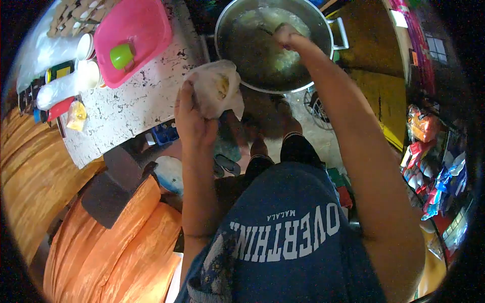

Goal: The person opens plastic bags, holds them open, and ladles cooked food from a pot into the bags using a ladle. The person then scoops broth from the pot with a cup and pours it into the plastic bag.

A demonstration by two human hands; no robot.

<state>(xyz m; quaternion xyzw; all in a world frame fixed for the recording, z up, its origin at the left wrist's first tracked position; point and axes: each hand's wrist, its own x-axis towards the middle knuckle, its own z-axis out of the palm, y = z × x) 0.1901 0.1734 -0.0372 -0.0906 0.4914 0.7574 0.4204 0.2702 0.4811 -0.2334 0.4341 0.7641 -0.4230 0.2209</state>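
Note:
A large metal pot (326, 65) with side handles holds cloudy, steaming liquid. Over it, my right hand (289, 37) is closed around a thin dark-handled utensil (265, 29); whatever end it has is lost in the liquid and steam. My left hand (196, 113) grips a translucent plastic bag (214, 96) just beside the pot's near-left rim. Something yellowish shows inside the bag, too blurred to name.
On the worn white table (166, 86) at left sit a pink basin (136, 25) with a green cup (121, 55) in it, stacked white cups (88, 76) and an egg tray (76, 17). Orange cloth (111, 242) covers the lower left. Packaged goods (422, 161) hang at right.

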